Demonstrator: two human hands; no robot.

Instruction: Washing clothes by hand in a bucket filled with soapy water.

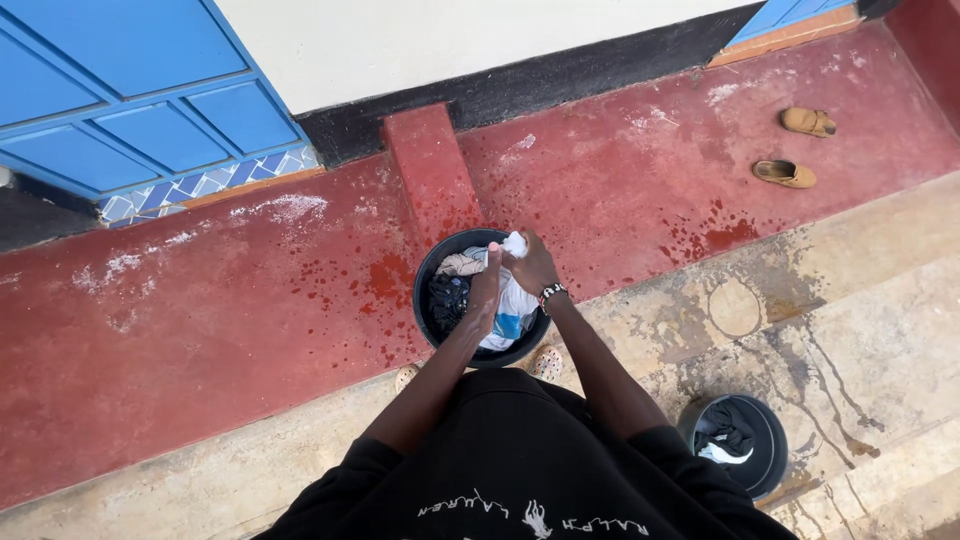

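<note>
Both hands, the left hand and the right hand, close tightly around a white cloth, wringing it over a black basin on the red floor. A second black basin holding dark clothes sits well apart to the right, and two tan shoes lie farther off.

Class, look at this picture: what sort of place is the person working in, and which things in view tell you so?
Probably an outdoor veranda or step outside a house. A red painted floor runs along a wall with a blue door, a pair of shoes lies by it, and both hands wring a white cloth over a black basin of laundry.
</note>
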